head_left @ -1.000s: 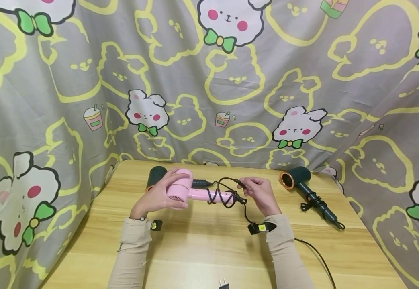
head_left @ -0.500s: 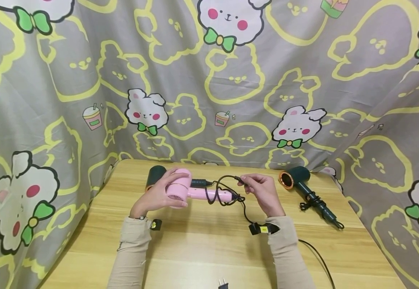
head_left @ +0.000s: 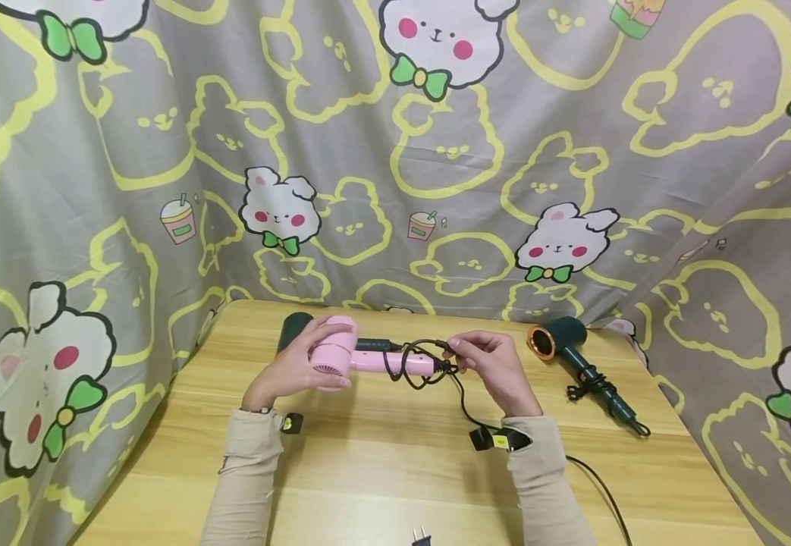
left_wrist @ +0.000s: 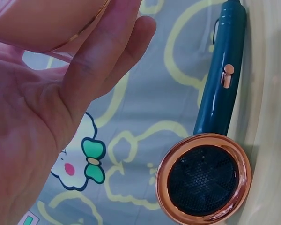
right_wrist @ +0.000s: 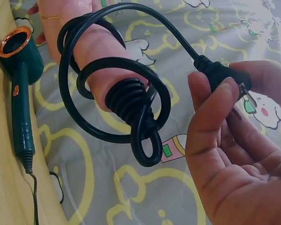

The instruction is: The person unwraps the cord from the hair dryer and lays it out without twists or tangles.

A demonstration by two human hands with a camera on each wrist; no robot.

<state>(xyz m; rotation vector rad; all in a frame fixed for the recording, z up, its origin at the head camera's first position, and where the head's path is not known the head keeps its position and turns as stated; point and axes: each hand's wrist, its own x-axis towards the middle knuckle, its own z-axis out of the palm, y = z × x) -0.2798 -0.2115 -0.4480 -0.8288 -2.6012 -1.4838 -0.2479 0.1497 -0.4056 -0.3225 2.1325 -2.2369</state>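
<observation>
My left hand (head_left: pixel 293 368) grips a pink hair dryer (head_left: pixel 334 354) by its head, fingers over the top and thumb below. The dryer is raised in front of me, its handle pointing right. A black cord (right_wrist: pixel 67 89) runs in loose loops around the handle and past its end. Between thumb and fingers, my right hand (head_left: pixel 494 371) pinches the two-pin plug (right_wrist: pixel 222 77) of that cord, beside the handle's end. Behind the left hand lies a dark green hair dryer (left_wrist: pixel 220 79) with a copper ring, partly hidden in the head view.
A second green hair dryer (head_left: pixel 562 337), its cord wrapped round the handle, lies at the back right of the wooden table (head_left: pixel 368 470). Another plug (head_left: pixel 422 540) shows at the front edge. A loose black cord (head_left: pixel 603 481) trails on the right. Patterned curtains (head_left: pixel 361 152) enclose the table.
The pink hair dryer has shifted slightly left. The cord loops around its handle have changed shape, and the plug in my right hand has moved a little left.
</observation>
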